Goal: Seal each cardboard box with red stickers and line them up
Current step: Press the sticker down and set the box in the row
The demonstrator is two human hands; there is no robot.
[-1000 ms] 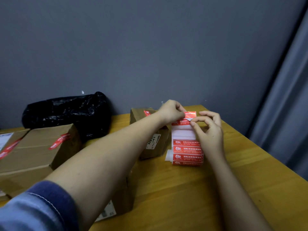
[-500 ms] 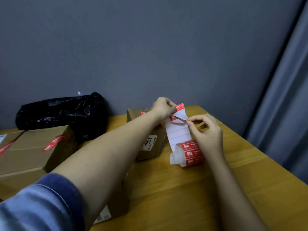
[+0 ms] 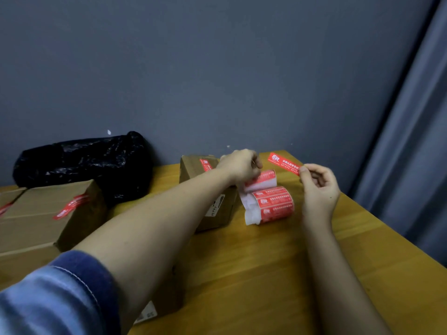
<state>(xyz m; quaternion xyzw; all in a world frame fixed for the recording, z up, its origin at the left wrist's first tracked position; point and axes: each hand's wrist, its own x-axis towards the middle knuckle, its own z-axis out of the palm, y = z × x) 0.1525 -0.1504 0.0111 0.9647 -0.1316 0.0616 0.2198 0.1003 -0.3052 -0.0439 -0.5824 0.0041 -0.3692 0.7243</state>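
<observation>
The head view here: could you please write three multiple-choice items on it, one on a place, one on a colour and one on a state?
1. Where does the sticker roll lie?
A. on the black bag
B. on the wooden table, right of the small box
C. on the floor

2. What colour is the bag by the wall?
A. black
B. white
C. green

3. What state is the sticker in the right hand?
A. stuck to a box
C. still on the roll
B. peeled free, pinched by one end

Answers: 1 B, it rests on the table beside the small box; 2 A, glossy black plastic; 3 B, it hangs free of the backing.
</observation>
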